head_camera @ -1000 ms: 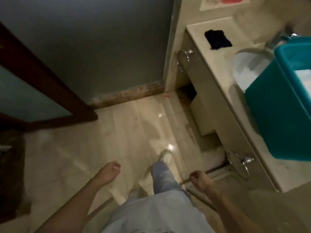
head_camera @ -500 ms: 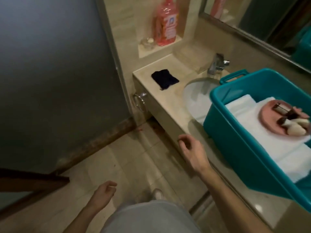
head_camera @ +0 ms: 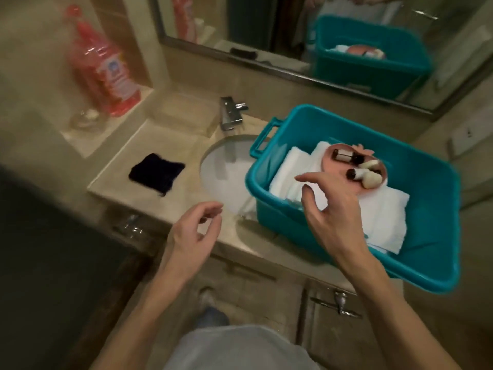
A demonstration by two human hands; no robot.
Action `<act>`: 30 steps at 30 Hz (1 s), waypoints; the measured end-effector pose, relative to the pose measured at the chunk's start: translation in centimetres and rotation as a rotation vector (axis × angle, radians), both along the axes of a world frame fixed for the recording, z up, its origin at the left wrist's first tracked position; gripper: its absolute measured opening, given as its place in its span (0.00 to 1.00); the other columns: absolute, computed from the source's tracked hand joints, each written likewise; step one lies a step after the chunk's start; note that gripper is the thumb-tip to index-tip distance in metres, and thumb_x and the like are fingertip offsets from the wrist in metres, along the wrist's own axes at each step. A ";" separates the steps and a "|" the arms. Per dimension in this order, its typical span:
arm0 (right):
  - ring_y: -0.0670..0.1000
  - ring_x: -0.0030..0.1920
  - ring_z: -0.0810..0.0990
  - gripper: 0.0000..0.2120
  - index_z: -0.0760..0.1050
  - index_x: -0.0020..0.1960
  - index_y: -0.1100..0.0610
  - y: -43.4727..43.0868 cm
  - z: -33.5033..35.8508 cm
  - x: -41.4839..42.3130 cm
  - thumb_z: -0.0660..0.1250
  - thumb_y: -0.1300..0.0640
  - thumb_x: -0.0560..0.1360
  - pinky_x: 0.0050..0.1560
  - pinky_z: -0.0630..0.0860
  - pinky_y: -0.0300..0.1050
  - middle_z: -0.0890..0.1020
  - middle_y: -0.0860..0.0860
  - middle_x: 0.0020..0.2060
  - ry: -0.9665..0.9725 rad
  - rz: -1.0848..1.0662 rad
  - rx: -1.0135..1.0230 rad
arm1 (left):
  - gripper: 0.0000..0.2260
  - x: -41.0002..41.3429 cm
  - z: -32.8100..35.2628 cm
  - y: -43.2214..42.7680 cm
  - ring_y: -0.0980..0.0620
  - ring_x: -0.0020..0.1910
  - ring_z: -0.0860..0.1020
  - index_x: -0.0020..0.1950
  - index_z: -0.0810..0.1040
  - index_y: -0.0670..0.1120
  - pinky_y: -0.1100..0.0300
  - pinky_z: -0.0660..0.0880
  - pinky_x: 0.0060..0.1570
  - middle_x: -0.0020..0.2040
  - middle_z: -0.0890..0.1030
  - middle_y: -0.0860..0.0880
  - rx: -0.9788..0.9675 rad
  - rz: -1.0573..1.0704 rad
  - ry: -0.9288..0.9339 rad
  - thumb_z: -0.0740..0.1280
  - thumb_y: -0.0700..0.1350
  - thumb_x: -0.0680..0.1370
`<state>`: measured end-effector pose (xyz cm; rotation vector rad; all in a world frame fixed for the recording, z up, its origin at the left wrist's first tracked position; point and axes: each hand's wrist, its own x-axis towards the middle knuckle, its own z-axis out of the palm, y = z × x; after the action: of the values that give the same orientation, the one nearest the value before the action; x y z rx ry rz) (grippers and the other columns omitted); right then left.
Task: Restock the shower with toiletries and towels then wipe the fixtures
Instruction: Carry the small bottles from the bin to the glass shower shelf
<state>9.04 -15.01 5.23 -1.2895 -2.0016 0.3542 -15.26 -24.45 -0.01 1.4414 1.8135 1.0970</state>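
A teal plastic tub [head_camera: 416, 265] stands on the vanity counter, partly over the sink [head_camera: 224, 169]. Folded white towels [head_camera: 378, 209] lie inside it. On the towels sits a pink tray [head_camera: 344, 153] with several small toiletry bottles [head_camera: 346, 157]. My right hand [head_camera: 330, 209] hovers over the tub's near rim, its fingers loosely curled and empty. My left hand [head_camera: 194, 233] hangs over the counter's front edge, also loosely curled and empty. A dark cloth [head_camera: 156, 173] lies on the counter to the left of the sink.
A chrome tap [head_camera: 230, 113] stands behind the sink. A big pink bottle [head_camera: 104, 68] and a small glass dish [head_camera: 85, 117] sit on a ledge at the back left. A mirror [head_camera: 293, 30] hangs above the counter. Below are a towel ring [head_camera: 130, 225] and a cabinet handle [head_camera: 341, 303].
My view has swung up from the floor to the counter. Both hands have risen, the right one reaching over the tub's rim, the left one up to the counter edge.
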 end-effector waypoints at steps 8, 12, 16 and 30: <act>0.47 0.59 0.75 0.09 0.80 0.58 0.52 0.2 -3.8 3.5 0.66 0.59 0.79 0.60 0.68 0.38 0.82 0.46 0.56 -0.059 -0.482 -0.236 | 0.12 4.3 5.7 12.3 0.57 0.61 0.77 0.64 0.78 0.49 0.62 0.77 0.60 0.60 0.80 0.54 0.244 -0.472 0.107 0.66 0.46 0.81; 0.47 0.61 0.76 0.10 0.79 0.60 0.51 -1.1 -4.2 4.6 0.66 0.55 0.80 0.60 0.69 0.38 0.82 0.45 0.57 -0.044 -0.645 -0.310 | 0.12 7.8 5.5 17.2 0.57 0.61 0.76 0.64 0.77 0.50 0.54 0.75 0.62 0.60 0.80 0.56 0.266 -0.625 0.160 0.67 0.47 0.80; 0.45 0.65 0.72 0.16 0.75 0.66 0.50 0.5 -3.4 5.3 0.68 0.53 0.79 0.66 0.69 0.41 0.79 0.44 0.61 0.011 -0.680 -0.367 | 0.13 11.6 3.8 21.4 0.55 0.60 0.75 0.64 0.76 0.52 0.54 0.74 0.60 0.59 0.79 0.56 0.229 -0.694 0.231 0.67 0.48 0.79; 0.55 0.57 0.73 0.30 0.70 0.65 0.50 12.2 -5.9 8.3 0.68 0.42 0.66 0.56 0.71 0.51 0.77 0.49 0.57 -0.223 -0.835 -0.370 | 0.16 20.5 -1.7 30.1 0.46 0.57 0.74 0.63 0.74 0.51 0.50 0.72 0.57 0.56 0.78 0.51 0.099 -0.659 0.596 0.65 0.53 0.76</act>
<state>17.31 -2.82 -0.63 -2.3355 -1.4090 0.1745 5.22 5.68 -1.68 2.3741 1.4294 0.4441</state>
